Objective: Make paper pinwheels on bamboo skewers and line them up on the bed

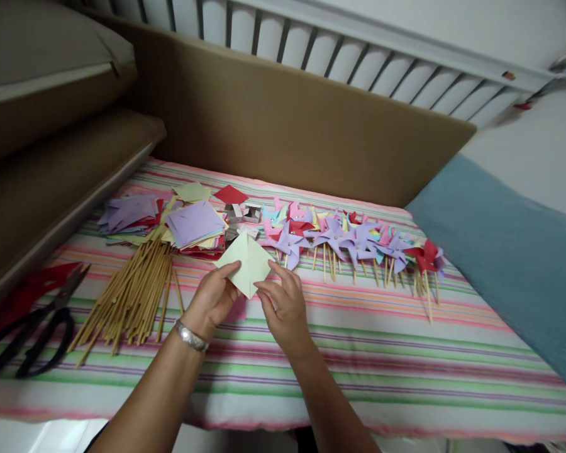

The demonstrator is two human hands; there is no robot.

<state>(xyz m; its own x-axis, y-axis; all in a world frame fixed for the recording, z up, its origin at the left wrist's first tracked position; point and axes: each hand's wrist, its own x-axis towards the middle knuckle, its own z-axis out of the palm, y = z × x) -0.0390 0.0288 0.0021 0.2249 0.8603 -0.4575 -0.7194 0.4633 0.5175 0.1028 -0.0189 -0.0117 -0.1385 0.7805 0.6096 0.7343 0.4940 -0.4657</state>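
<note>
My left hand (213, 296), with a bracelet at the wrist, grips a pale green paper square (246, 261) between thumb and fingers. The square is turned like a diamond and shows cut lines running in from its corners. My right hand (285, 305) has its fingertips at the right and lower edges of the same square. Just behind the paper are small open boxes (251, 214), their contents too small to make out. A stack of coloured paper squares with a purple one (195, 223) on top lies left of them.
A bundle of thin wooden sticks (132, 296) lies left of my hands, and large black-handled scissors (51, 324) beyond it. More paper squares (129, 214) lie behind. Finished pinwheels (334, 239) on sticks fill the right rear. A brown board (287, 119) borders the striped cloth (382, 365).
</note>
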